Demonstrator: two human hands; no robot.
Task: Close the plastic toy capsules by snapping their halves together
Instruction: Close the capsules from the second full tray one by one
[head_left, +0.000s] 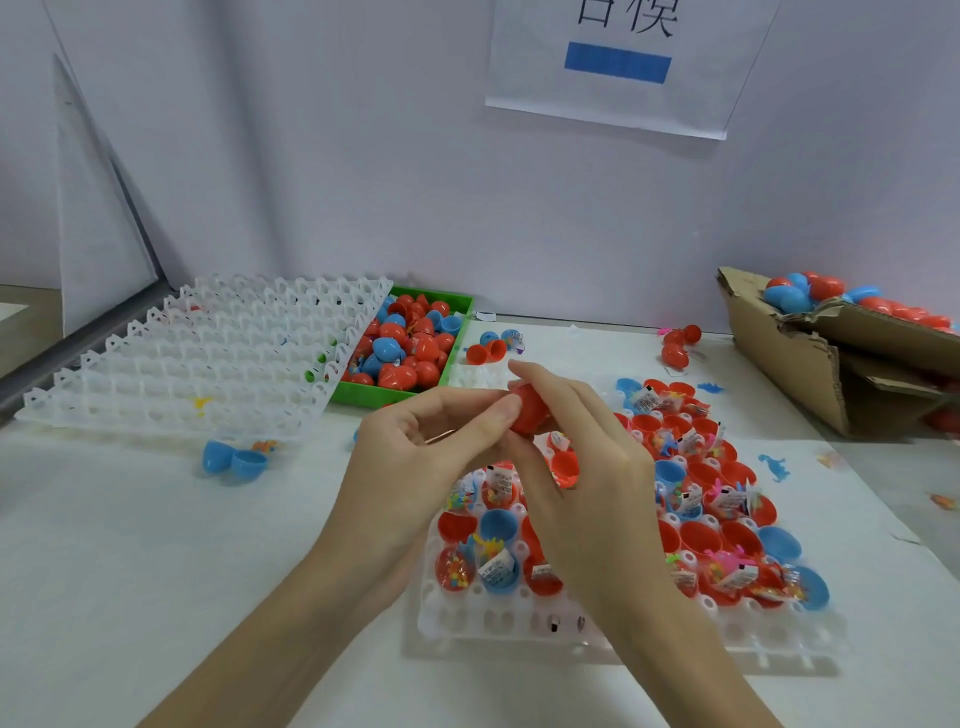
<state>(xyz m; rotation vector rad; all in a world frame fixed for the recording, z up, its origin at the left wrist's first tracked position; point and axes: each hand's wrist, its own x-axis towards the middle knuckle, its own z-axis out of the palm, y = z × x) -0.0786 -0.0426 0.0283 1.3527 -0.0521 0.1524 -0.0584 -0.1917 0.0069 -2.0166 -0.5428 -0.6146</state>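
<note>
Nearest the bench's (156, 571) front edge sits a white slotted tray (493, 618), its front row bare and the rest packed with open red and blue halves holding small toys and paper slips; too many overlap to count. Above it both hands meet. The left hand (415, 462) pinches a red capsule (532, 408) with thumb and fingers, and the right hand (576, 467) curls round it from the other side, hiding its lower part and whether the seam has met. Left of the hands lie two blue halves (234, 460). Further back a stack of empty white trays (197, 353) leans on a green bin (410, 345) of capsules. At the far right corner, a torn cardboard box (831, 353) holds more, cut off by the frame.
</note>
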